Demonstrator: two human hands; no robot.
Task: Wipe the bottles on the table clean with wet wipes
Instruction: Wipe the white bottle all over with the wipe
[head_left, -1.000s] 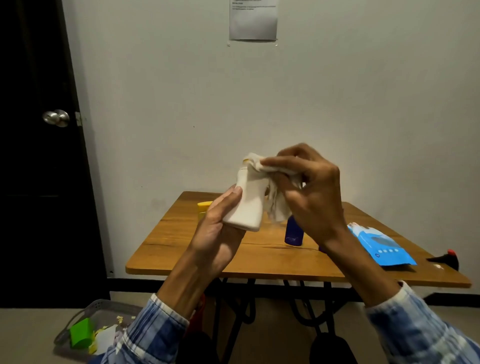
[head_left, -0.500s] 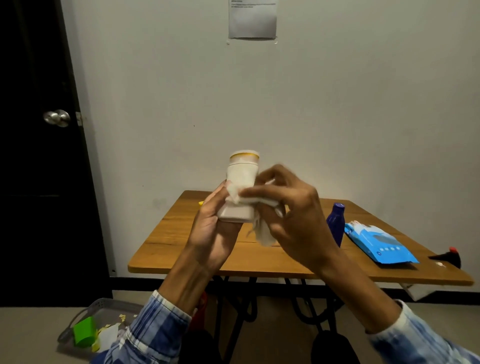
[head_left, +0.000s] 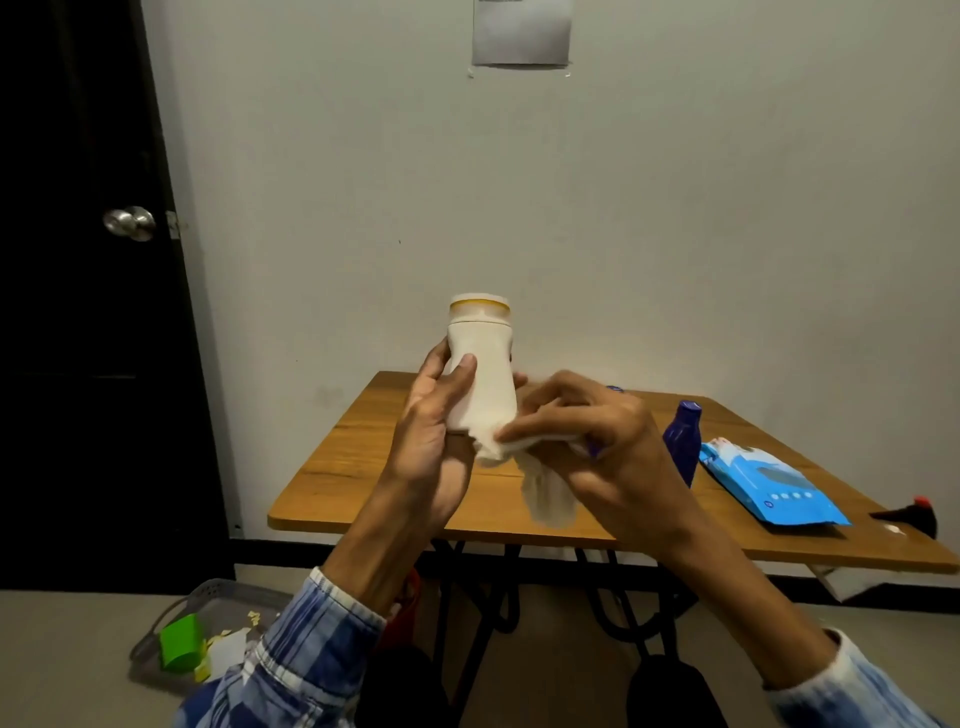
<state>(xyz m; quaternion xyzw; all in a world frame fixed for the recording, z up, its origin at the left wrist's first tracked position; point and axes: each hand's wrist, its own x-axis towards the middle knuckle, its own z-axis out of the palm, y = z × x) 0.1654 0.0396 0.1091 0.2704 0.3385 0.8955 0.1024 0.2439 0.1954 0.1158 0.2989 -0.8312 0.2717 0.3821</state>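
White bottle (head_left: 480, 374) with a yellow-rimmed cap is held upright in the air, above the near left part of the wooden table (head_left: 358, 467). The left hand (head_left: 431, 447) grips its lower body from the left. The thumb lies across the front and the other fingers wrap behind, their tips just showing at the bottle's right edge. The right hand (head_left: 597, 441) holds a crumpled white wet wipe (head_left: 548, 496). Its fingers (head_left: 545, 428) are curled round the wipe and press one end of it against the base of the bottle, while the rest hangs loose beneath the palm. Both wrists come out of blue plaid sleeves.

On the table, to the right of the hands, a dark blue bottle (head_left: 683, 447) stands upright. Just beside it on its right lies a flat blue pack of wet wipes (head_left: 774, 488). Near the table's right edge lies a small black object with a red tip (head_left: 909, 517).

On the floor at lower left sits a grey basket (head_left: 208, 590) with a green item (head_left: 181, 642) and scraps of paper inside. A black door (head_left: 78, 338) with a round metal knob (head_left: 130, 223) fills the left side. A sheet of paper (head_left: 522, 31) is taped high on the pale wall (head_left: 675, 182).
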